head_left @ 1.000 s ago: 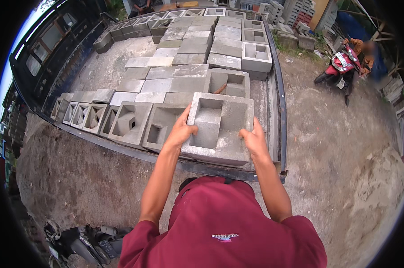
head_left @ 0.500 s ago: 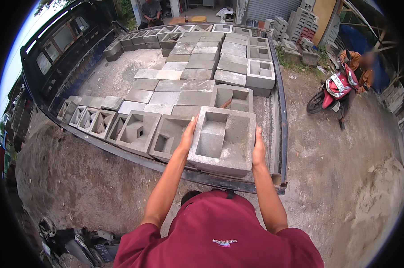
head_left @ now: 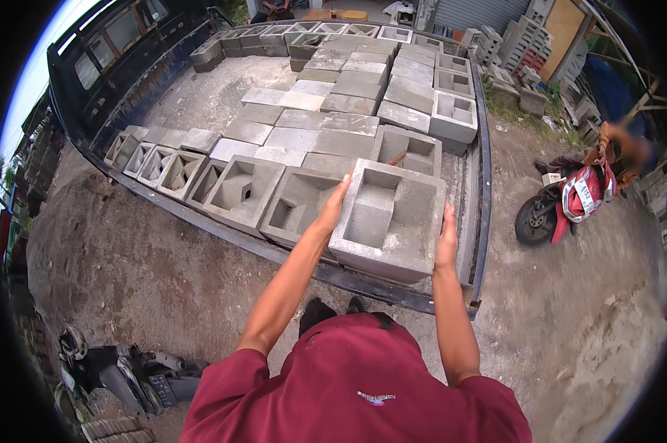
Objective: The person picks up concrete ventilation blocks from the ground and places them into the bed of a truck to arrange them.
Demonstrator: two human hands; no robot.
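Note:
A square grey concrete block (head_left: 417,249) with hollow compartments is at the tailgate end of the truck bed. It is pressed between my two hands. My left hand (head_left: 335,207) lies along its left side with the fingers straight, and my right hand (head_left: 447,238) is against its right side. Just left of it is another hollow block (head_left: 302,198), and a block with a reddish-brown piece inside (head_left: 420,151) sits behind it. The underside of the held block is hidden, so I cannot tell whether it rests on something.
Rows of grey blocks (head_left: 293,138) cover much of the truck bed, bounded by a dark metal rim (head_left: 482,221). A person rides a red motorbike (head_left: 583,193) on the dirt at right. A dark motorbike (head_left: 138,380) stands at lower left. More blocks (head_left: 525,44) are stacked at back right.
My view has shifted, moving the truck rightward in the picture. Both hands stay on the block's sides. The red motorbike and its rider have come nearer and turned.

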